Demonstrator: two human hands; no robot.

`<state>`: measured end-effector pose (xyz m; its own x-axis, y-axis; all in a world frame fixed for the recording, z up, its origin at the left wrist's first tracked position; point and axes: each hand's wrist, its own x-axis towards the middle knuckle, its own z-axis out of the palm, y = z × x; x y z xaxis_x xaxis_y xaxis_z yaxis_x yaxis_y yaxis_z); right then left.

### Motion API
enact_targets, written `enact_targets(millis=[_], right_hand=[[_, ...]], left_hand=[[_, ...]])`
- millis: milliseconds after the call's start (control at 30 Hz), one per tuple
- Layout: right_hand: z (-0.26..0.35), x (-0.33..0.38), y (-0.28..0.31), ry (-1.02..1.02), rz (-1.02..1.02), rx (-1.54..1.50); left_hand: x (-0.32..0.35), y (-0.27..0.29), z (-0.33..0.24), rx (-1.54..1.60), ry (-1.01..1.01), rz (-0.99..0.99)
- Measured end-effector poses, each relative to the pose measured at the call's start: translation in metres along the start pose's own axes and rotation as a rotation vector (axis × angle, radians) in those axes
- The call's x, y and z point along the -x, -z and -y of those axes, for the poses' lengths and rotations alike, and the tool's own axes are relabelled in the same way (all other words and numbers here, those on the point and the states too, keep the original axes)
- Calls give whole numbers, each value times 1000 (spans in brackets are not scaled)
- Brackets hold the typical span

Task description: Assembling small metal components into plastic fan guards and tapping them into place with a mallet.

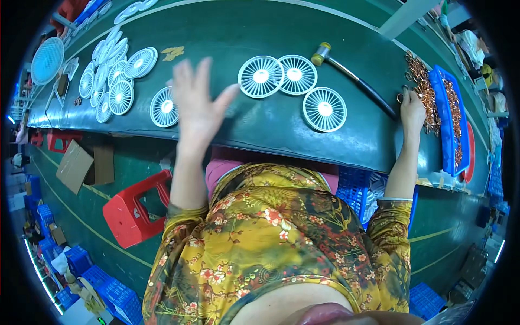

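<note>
My left hand (196, 105) is spread open above the green table, slightly smeared by motion, and partly covers a white spoked disc (162, 107). Its fingers hold nothing. At the right my right hand (413, 112) is closed in a pinch beside a heap of copper-coloured rings (424, 89), with one copper-coloured ring (400, 98) at its fingertips. Between the hands lie two overlapping white spoked discs, the left disc (261, 77) and the right disc (297, 75). A third disc (324, 109) lies nearer to me.
A mallet (355, 78) with a yellow head and dark grip lies left of my right hand. A blue tray (445, 122) of copper-coloured rings stands at the right. Several white discs (120, 97) are piled at the left. A red stool (130, 214) stands below the table.
</note>
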<state>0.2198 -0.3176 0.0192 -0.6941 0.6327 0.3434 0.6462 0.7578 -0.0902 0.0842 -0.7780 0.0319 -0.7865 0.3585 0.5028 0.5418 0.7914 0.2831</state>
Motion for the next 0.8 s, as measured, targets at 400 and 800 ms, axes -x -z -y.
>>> enact_targets(millis=[400,800], right_hand=[[58,34,26,227,-160,-535],[163,94,77,687,-286,-867]], left_hand=[[57,25,79,-182,303,196],[14,-3,-31,1144,459,-136]])
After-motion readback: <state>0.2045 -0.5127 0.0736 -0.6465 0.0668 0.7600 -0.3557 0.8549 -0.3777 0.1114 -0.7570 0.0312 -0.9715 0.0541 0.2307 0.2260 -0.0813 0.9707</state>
